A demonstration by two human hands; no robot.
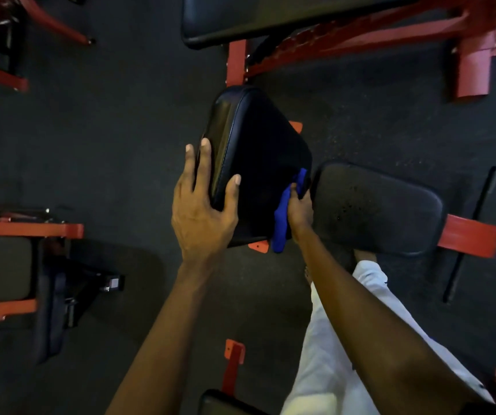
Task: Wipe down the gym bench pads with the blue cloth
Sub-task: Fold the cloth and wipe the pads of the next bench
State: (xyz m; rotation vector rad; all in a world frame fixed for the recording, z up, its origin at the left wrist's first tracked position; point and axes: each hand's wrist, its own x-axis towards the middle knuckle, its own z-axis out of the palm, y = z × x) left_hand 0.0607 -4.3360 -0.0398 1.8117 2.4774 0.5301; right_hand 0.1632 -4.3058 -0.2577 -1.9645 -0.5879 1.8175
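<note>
The person stands over a red-framed gym bench on a dark floor (121,145). The left hand (202,205) braces the near left edge of the middle pad (258,151), thumb on the top face and fingers (205,157) spread down the side; it steadies the pad and does not clench. The right hand (299,209) grasps the blue cloth (282,223), bunched in closed fingers, and presses it against the pad's right edge, at the gap beside the right pad (378,208).

Step in hand, as judged: wiping the side and seam of the middle pad. To do it well, the cloth should be opened flatter so more of it meets the vinyl, and drawn along the seam in one pass while the left hand holds the pad firm. The right pad shows pale speckles and probably needs wiping next. The far pad (270,19) lies well apart.

No brand, label or writing is readable.
</note>
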